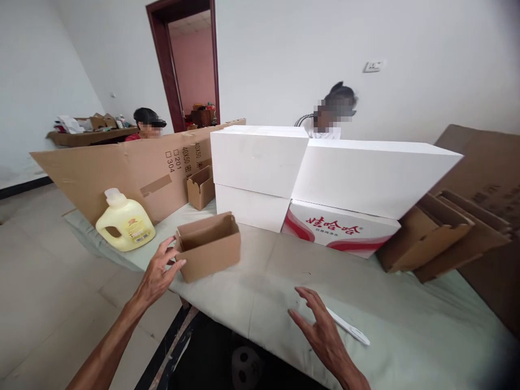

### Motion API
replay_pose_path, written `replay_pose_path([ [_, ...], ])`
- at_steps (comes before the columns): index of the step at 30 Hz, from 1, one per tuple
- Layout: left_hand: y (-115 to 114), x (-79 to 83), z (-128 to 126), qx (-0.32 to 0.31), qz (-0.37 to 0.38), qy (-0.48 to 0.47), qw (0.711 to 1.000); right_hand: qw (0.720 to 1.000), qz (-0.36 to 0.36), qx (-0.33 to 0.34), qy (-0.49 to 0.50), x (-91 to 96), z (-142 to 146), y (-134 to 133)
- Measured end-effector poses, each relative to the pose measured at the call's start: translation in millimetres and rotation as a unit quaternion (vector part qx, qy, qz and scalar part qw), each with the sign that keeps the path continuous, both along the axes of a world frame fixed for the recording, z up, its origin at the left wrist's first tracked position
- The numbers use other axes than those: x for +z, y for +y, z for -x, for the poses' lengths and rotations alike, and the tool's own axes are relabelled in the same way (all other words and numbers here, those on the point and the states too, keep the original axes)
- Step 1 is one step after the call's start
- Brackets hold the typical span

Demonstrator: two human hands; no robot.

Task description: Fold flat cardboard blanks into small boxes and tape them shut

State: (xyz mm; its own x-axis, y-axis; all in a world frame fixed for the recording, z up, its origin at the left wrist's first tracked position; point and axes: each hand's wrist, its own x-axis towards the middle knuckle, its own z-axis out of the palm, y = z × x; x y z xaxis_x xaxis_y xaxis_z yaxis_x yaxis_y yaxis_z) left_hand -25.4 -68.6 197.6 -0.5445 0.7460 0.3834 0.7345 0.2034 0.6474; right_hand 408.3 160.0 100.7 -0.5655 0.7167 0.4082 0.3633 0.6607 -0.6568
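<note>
My left hand [159,272] is open with fingers spread, its fingertips touching the left end of a small open brown cardboard box [209,245] on the cloth-covered table [406,325]. My right hand [320,330] hovers open over the table's near edge, fingers apart, holding nothing. A slim white tool [348,326] lies on the cloth just right of that hand. A pale yellow detergent jug [125,222] with a white cap stands left of the box.
White foam boxes [337,168] and a red-printed carton [341,230] are stacked behind. A large cardboard sheet [101,168] leans at left with another small box [201,187]. Folded cardboard boxes [439,233] lie at right. Two people sit beyond the stacks.
</note>
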Motion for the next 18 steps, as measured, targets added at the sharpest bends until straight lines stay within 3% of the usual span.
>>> replay_pose_path([
  [4,-7.3,-9.5,-49.0,-0.117,-0.03,0.007,0.993,0.992,0.103,0.065,-0.015,2.0,21.5,-2.7],
  [7,-12.9,-24.5,-67.8,-0.165,-0.038,0.0,0.986,0.98,0.165,0.106,-0.013,0.5,30.3,-5.8],
  [11,-6.1,-44.7,-61.8,-0.169,-0.008,-0.065,0.984,0.973,0.187,0.134,0.01,7.3,43.2,-5.1],
  [14,14.7,-53.9,-45.5,-0.178,0.034,-0.118,0.976,0.969,0.188,0.159,0.028,14.8,55.3,-2.1],
  [18,41.5,-59.2,-34.8,-0.21,0.027,-0.209,0.955,0.969,0.178,0.169,0.024,12.8,61.0,0.0],
])
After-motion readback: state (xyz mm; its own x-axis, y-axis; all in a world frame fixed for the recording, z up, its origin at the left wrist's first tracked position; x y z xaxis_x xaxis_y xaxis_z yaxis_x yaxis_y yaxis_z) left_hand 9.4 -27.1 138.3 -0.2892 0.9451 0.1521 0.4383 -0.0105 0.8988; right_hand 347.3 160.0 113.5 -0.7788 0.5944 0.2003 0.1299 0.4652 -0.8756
